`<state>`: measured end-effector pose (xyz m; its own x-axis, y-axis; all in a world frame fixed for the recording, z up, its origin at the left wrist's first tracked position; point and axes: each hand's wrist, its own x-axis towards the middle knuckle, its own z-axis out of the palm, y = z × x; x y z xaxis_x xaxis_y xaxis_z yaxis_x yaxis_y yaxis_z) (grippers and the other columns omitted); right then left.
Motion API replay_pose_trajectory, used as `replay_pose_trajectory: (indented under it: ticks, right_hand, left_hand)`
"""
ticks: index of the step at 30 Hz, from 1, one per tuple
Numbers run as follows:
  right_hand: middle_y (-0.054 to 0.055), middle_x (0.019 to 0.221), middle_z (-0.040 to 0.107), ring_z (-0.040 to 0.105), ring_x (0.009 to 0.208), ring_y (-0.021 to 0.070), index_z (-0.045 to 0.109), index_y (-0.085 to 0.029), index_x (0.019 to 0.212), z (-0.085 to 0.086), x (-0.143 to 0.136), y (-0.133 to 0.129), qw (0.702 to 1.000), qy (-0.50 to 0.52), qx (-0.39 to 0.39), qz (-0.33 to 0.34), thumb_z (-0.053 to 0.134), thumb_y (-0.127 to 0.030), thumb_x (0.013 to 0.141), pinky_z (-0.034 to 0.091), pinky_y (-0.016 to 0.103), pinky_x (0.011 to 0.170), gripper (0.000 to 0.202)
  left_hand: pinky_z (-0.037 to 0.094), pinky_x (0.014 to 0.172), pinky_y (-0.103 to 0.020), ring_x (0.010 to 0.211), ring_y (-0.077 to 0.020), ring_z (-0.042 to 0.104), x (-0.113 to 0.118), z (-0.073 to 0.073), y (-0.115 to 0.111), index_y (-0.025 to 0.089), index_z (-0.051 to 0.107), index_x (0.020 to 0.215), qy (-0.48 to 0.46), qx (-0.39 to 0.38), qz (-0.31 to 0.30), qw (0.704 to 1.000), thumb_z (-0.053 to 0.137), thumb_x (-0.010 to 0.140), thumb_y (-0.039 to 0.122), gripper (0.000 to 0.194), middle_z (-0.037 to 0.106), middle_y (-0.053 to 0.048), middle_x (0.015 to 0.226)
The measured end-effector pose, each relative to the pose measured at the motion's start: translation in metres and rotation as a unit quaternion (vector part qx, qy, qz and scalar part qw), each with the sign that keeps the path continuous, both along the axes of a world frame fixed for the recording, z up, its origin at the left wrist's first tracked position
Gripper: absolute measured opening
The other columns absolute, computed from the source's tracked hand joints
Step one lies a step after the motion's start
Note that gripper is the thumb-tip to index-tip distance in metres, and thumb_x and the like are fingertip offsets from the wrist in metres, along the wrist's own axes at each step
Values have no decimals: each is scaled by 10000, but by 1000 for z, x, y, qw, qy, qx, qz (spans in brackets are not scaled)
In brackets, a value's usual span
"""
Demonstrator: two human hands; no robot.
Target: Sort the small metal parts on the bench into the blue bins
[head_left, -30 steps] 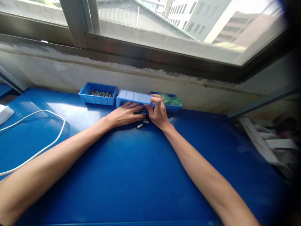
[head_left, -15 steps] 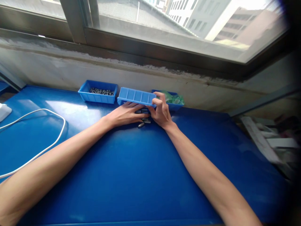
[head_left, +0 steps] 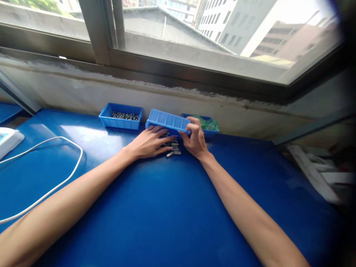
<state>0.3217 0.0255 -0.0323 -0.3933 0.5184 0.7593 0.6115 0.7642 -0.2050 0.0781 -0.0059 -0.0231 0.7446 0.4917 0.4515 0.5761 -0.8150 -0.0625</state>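
My right hand [head_left: 197, 139] grips the right end of a blue plastic bin [head_left: 168, 120], which is tipped on its side so that its ribbed outer face shows. Under the bin's lower edge, several small metal cylinders [head_left: 174, 148] lie on the blue tabletop. My left hand [head_left: 151, 142] rests palm down beside them with its fingers spread, the fingertips over some of the cylinders and near the bin's edge. The bin's inside is turned away and hidden.
A second blue bin [head_left: 121, 116] with many small metal parts stands at the left by the wall. Behind my right hand is another blue bin [head_left: 211, 132] with green plastic [head_left: 207, 124] in it. A white cable [head_left: 75, 167] curves across the table [head_left: 155, 222] near a white device [head_left: 9, 142].
The view has shifted, so everything sits slightly lower and farther right. More metal cylinders show beneath the bin, between my hands. My right hand still holds the bin.
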Motion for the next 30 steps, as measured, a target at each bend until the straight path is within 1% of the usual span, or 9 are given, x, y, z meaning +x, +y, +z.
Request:
replay_pose_trajectory:
  ticks: [6, 10, 13, 16, 19, 22, 25, 28, 30]
  right_hand:
    - [120, 1165, 553, 587, 1151, 260, 380, -273, 1081, 1, -1, 4, 999, 39, 0, 11, 510, -354, 1008, 530, 408, 829, 170]
    - [91, 1071, 608, 632, 999, 227, 451, -253, 1074, 17, -8, 1, 999, 20, -41, -23, 486, -405, 1023, 525, 387, 853, 164]
    - [73, 1009, 644, 647, 922, 216, 504, -242, 1065, 33, -16, 1, 996, 18, -69, -50, 453, -453, 1033, 521, 367, 841, 220]
    - [74, 1033, 670, 663, 903, 227, 538, -241, 1080, 42, -24, 4, 994, 8, -79, -70, 440, -488, 1031, 520, 364, 814, 270]
    - [92, 1132, 680, 673, 989, 254, 569, -253, 1094, 46, -29, 4, 995, -15, -69, -67, 435, -519, 1026, 520, 365, 828, 305]
    - [90, 1168, 691, 681, 1012, 261, 591, -262, 1126, 47, -30, 4, 994, -38, -70, -73, 419, -529, 1029, 520, 352, 816, 332]
    - [84, 1031, 734, 704, 907, 272, 613, -246, 1148, 51, -29, 10, 987, -66, -86, -116, 429, -511, 1032, 510, 342, 757, 344]
    - [71, 838, 740, 711, 821, 302, 646, -235, 1138, 57, -25, 25, 976, -103, -100, -165, 486, -495, 1013, 499, 353, 719, 330]
    - [83, 798, 732, 712, 814, 315, 678, -219, 1097, 62, -24, 35, 968, -120, -106, -192, 526, -480, 996, 500, 368, 722, 318]
  left_hand:
    - [475, 945, -434, 1108, -293, 572, 1, 1, -2, 175, 636, 1320, 5, -10, 3, 1000, 407, 1037, 495, 485, 646, -149, 1277]
    - [474, 926, -425, 1054, -285, 580, 0, 5, -3, 170, 633, 1312, 6, -8, -2, 1000, 407, 1038, 480, 472, 659, -144, 1226]
    - [479, 914, -404, 1009, -267, 586, 0, 7, -4, 153, 628, 1310, -2, -3, -15, 1000, 411, 1043, 449, 454, 665, -143, 1185]
    - [482, 918, -392, 1003, -255, 599, 0, 7, -4, 130, 620, 1311, -12, 4, -33, 999, 409, 1048, 411, 438, 666, -146, 1186]
    - [485, 919, -395, 1016, -257, 611, 0, 5, -3, 120, 593, 1342, -28, 13, -30, 999, 421, 1045, 405, 446, 666, -155, 1197]
    - [491, 895, -384, 989, -246, 628, 0, 2, -1, 137, 649, 1252, -41, 17, -23, 999, 426, 1044, 406, 407, 684, -146, 1133]
    - [494, 895, -376, 977, -237, 642, 0, 1, 0, 145, 694, 1144, -49, 11, -20, 999, 427, 1045, 409, 389, 699, -137, 1088]
    - [498, 911, -371, 999, -234, 654, 1, 1, -1, 136, 700, 1135, -54, -4, -19, 998, 422, 1048, 408, 398, 713, -139, 1094]
    - [501, 915, -368, 1008, -234, 665, 1, 2, -1, 134, 704, 1139, -54, -10, -19, 998, 417, 1051, 409, 407, 724, -138, 1101]
